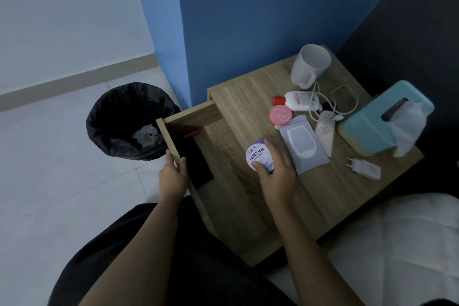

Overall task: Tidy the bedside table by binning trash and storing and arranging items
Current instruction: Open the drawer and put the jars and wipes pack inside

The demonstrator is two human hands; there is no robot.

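My left hand (173,174) grips the top edge of the pale wood-grain drawer front (169,136), fingers curled over the outside and thumb on the inner face. The drawer stands pulled out of the oak-look laminate bedside table (248,112). Inside it lie a thin pink pen-like stick (191,133) and a flat black slab (196,164) whose nature I can't make out in the shadow.

My right hand (275,169) holds the round white-and-purple cream jar (258,154) just above the tabletop's front left part, thumb under its near rim and fingers round the far side. Its lid reads "MOIST HYA"; the smaller line below is blurred.

Further back sit a round glossy pink compact (281,114) with an embossed swirl, a white lotion bottle with a red cap (300,100) lying on its side, its print too small to read, and a smooth white ceramic mug (310,64). A soft grey-blue wipes pack (304,148) with a white flap lies beside my right hand, touching a cream-coloured tube (325,131). A looped white cable (345,99) partly hides a dark object. A teal plastic tissue box (380,122) has a tissue pulled up, and a white two-pin charger plug (365,168) lies near it.

On the tiled floor, the round bin with a crinkled black liner (116,117) holds crumpled white paper (146,135).
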